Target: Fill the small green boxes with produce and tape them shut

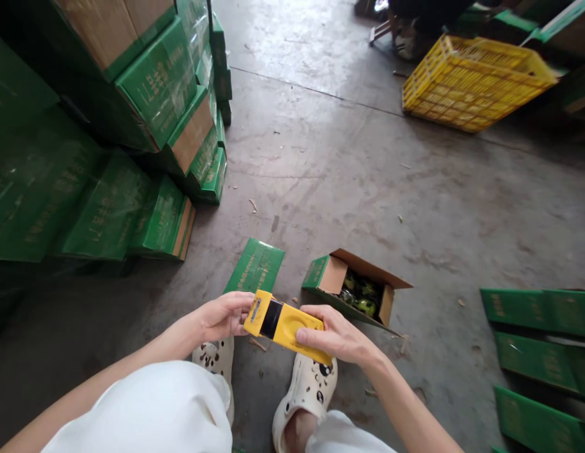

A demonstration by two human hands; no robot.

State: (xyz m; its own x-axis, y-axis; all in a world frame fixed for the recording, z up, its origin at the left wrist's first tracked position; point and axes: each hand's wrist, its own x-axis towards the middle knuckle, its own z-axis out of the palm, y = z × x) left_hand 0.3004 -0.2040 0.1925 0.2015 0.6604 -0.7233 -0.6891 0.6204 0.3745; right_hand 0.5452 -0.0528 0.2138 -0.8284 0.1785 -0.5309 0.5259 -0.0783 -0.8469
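Low in front of me, a flat yellow plastic tool with a dark band near its left end is held between both hands. My right hand grips its wider right end, with the thumb pressed on a round recess in the top. At the narrower left end, the fingers of my left hand are curled against the tool, some partly hidden behind it. I cannot make out exactly what kind of tool it is. Beyond the right hand, an open green carton on the floor holds dark-wrapped, green produce.
A closed green carton lies ahead of my white clogs. Green cartons are stacked high on the left; several more stand at right. A yellow crate sits far right, near a person's foot.
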